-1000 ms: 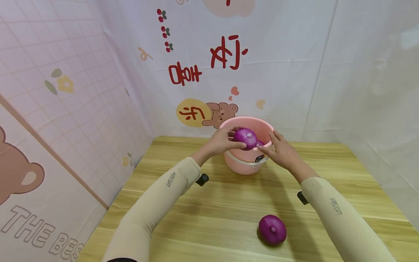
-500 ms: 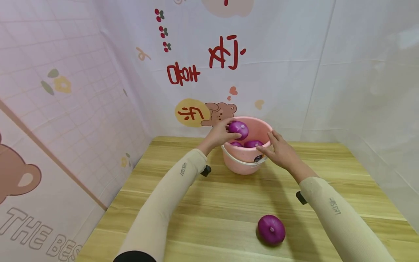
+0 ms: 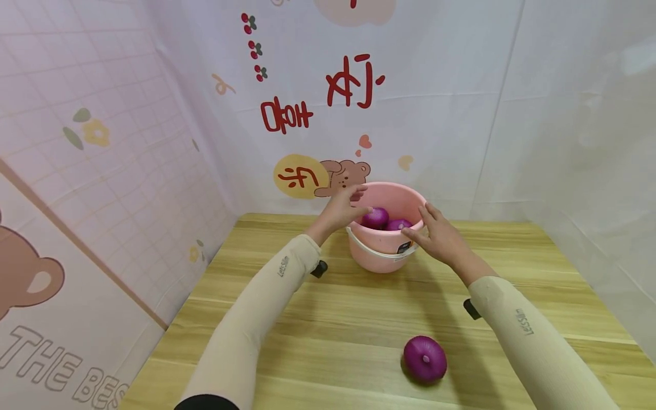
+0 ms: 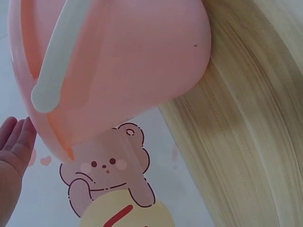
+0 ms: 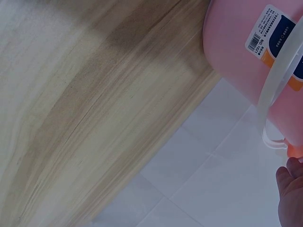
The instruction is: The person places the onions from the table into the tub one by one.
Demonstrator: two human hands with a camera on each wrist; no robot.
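A pink bucket (image 3: 379, 263) with a pale handle (image 4: 57, 61) stands near the back of the table. Inside it lie two purple onions, a left one (image 3: 376, 219) and a right one (image 3: 397, 225). My left hand (image 3: 338, 213) is at the bucket's left rim, fingers and thumb spread, holding nothing. On the opposite side my right hand (image 3: 445, 239) touches the rim, its thumb at the front and fingers at the right edge. In the right wrist view its fingertips (image 5: 293, 165) show beside the handle's end. Another purple onion (image 3: 425, 359) lies on the table toward the front.
The wood-patterned table (image 3: 328, 330) runs back to a white printed wall covering (image 3: 441, 136) close behind the bucket. A gridded covering (image 3: 128, 142) stands along the left side. A label (image 5: 272, 33) is stuck on the bucket's side.
My left hand has moved the onion left over the bucket and let it go; it now lies inside. The right hand has stayed at the rim.
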